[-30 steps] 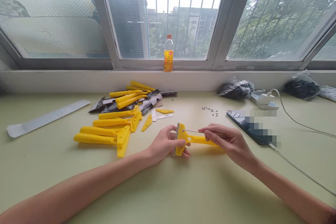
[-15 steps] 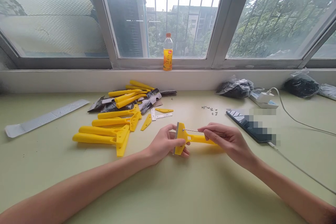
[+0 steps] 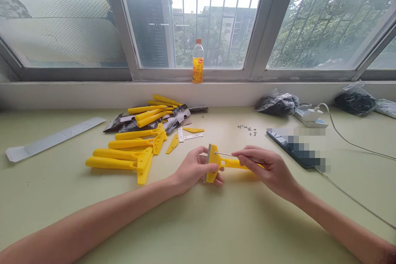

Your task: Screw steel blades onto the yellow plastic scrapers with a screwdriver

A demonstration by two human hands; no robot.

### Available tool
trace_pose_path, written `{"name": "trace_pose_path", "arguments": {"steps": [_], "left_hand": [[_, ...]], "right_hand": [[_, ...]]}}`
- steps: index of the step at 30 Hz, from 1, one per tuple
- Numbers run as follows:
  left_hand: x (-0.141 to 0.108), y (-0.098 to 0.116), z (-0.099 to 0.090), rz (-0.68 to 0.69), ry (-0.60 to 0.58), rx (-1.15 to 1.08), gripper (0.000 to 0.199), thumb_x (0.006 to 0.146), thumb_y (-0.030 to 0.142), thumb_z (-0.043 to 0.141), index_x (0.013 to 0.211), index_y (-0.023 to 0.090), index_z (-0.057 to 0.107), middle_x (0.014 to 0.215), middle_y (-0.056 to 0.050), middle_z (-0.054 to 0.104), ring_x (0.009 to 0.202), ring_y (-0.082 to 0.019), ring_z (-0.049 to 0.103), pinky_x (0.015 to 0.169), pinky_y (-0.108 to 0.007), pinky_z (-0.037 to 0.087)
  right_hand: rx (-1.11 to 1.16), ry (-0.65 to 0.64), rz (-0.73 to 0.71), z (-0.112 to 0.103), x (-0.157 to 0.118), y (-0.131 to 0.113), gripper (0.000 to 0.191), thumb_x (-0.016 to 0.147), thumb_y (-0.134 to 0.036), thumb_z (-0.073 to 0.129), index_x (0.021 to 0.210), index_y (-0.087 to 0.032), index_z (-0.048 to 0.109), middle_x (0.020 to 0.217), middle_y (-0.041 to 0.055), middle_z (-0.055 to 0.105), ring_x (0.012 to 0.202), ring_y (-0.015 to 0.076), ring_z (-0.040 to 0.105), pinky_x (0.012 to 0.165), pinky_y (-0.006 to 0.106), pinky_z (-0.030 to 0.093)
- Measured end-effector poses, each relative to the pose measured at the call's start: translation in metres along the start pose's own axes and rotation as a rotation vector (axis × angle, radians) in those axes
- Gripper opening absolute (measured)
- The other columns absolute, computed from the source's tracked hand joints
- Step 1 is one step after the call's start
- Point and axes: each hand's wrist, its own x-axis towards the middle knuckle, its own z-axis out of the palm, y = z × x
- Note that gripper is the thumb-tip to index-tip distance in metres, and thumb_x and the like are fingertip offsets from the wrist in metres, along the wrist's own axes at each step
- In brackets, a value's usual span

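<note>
My left hand [image 3: 193, 170] grips the head of a yellow scraper [image 3: 212, 173], with the thumb on top and fingers beneath. A metal blade edge shows along the head's left side. My right hand [image 3: 268, 168] is closed on a thin screwdriver [image 3: 227, 154], whose tip touches the upper screw spot on the scraper head. The scraper's handle extends right, below my right hand. More yellow scrapers [image 3: 114, 164] lie to the left, near two loose yellow plates [image 3: 172, 144]. Small screws [image 3: 245, 127] are scattered beyond my right hand.
Yellow handles [image 3: 151, 115] rest on dark packaging at the back. A flat silvery strip [image 3: 55, 139] lies far left. A phone [image 3: 293, 148] with a cable, a white charger [image 3: 312, 114] and black bags [image 3: 276, 104] are right. A bottle [image 3: 198, 66] stands on the sill.
My right hand has shifted slightly and its fingers have changed position around the screwdriver. My left hand and the scraper head look unmoved.
</note>
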Motion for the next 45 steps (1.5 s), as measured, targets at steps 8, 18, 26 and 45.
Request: {"name": "trace_pose_path", "arguments": {"steps": [8,18,26,45], "left_hand": [[0.000,0.001,0.000,-0.003,0.005,-0.002,0.044,0.077,0.031,0.084,0.102,0.017,0.050,0.096,-0.014,0.074,0.073,-0.026,0.076,0.075,-0.050,0.062],[0.000,0.002,0.000,0.005,0.001,-0.010,0.047,0.074,0.033,0.085,0.102,0.017,0.051,0.092,-0.012,0.074,0.073,-0.028,0.076,0.076,-0.052,0.061],[-0.002,0.004,0.004,0.012,0.029,0.002,0.050,0.072,0.032,0.086,0.103,0.016,0.050,0.089,-0.010,0.072,0.070,-0.026,0.075,0.073,-0.046,0.062],[-0.015,0.002,0.018,0.222,0.144,0.236,0.035,0.088,0.041,0.070,0.104,0.020,0.047,0.102,-0.005,0.059,0.081,-0.017,0.068,0.069,-0.041,0.066]], "right_hand": [[-0.119,-0.008,-0.120,0.001,-0.001,0.002,0.022,0.100,-0.031,0.057,0.108,-0.023,0.076,0.089,0.0065,0.066,0.072,0.0163,0.061,0.061,0.029,0.048],[-0.440,-0.107,-0.483,0.001,-0.007,0.020,0.043,0.100,-0.012,0.048,0.136,-0.031,0.061,0.095,0.0082,0.065,0.083,0.0202,0.059,0.073,0.034,0.051],[-0.409,0.109,-0.452,0.007,0.003,0.023,0.036,0.101,-0.012,0.049,0.129,-0.026,0.065,0.096,0.0083,0.063,0.082,0.0181,0.060,0.065,0.030,0.052],[-0.325,0.017,-0.525,0.011,-0.011,0.001,0.037,0.097,-0.007,0.049,0.128,-0.024,0.061,0.083,0.0045,0.069,0.059,0.0135,0.055,0.056,0.027,0.048]]}}
